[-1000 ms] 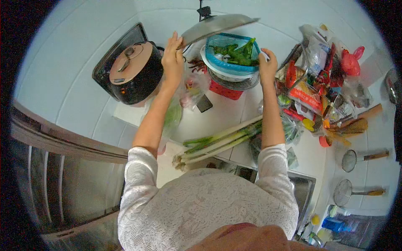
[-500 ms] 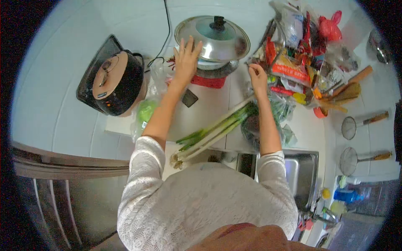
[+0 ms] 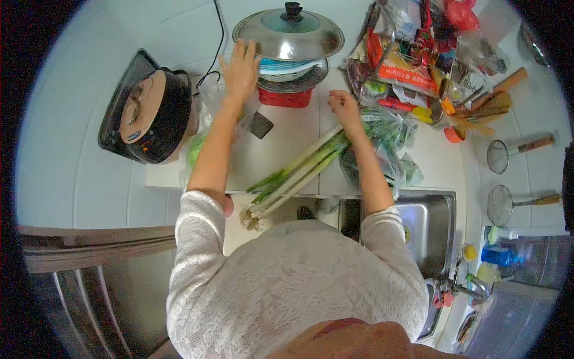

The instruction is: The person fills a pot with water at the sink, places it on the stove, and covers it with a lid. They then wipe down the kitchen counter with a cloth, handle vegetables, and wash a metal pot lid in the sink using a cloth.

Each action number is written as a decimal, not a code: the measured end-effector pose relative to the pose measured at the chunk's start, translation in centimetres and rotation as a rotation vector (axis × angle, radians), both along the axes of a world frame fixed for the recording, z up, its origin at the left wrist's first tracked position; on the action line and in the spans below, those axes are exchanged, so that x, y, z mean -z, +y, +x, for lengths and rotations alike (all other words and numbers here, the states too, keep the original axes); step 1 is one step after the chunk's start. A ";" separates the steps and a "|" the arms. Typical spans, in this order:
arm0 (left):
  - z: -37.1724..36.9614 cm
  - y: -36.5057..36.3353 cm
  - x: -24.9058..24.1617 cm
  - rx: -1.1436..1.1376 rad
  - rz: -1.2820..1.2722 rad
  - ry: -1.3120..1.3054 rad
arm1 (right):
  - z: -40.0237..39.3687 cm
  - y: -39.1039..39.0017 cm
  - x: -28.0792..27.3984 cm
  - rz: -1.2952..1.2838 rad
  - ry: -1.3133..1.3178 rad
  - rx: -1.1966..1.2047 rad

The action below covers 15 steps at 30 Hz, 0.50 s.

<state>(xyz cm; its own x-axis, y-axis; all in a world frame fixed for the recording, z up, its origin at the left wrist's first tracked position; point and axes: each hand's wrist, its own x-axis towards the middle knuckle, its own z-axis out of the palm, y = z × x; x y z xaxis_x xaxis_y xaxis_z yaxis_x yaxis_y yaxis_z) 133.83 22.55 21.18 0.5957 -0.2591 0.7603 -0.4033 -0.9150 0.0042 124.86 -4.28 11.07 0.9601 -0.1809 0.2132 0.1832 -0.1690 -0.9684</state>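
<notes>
My left hand (image 3: 240, 67) is spread with fingers apart, just left of the steel lid (image 3: 288, 36) that covers the stacked bowls on a red stand (image 3: 283, 97). It holds nothing. My right hand (image 3: 342, 107) hovers loosely curled over the upper end of the long green onions (image 3: 295, 175), which lie slanted across the white counter (image 3: 287, 143). Whether it touches them is unclear.
A black rice cooker (image 3: 148, 115) sits at the left, with clear plastic bags beside it. Packets and bags pile up at the right (image 3: 412, 54), with a bag of greens (image 3: 382, 143) below. Strainers (image 3: 508, 155) hang on the wall. A steel sink (image 3: 427, 233) lies at lower right.
The lid was lowered over the basket of green vegetables and let go. My left hand has slid off to its left; my right hand dropped toward the green onions.
</notes>
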 end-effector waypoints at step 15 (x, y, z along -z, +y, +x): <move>1.2 0.0 0.5 0.001 -0.089 0.096 | 2.0 0.1 -4.5 -0.303 -0.344 0.255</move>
<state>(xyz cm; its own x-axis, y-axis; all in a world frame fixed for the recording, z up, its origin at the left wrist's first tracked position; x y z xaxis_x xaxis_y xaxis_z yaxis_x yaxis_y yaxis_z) 134.98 22.54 20.68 0.6667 -0.1940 0.7196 -0.3982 -0.9089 0.1239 126.85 -4.22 15.55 0.7590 -0.2810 0.5873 0.3987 -0.5125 -0.7605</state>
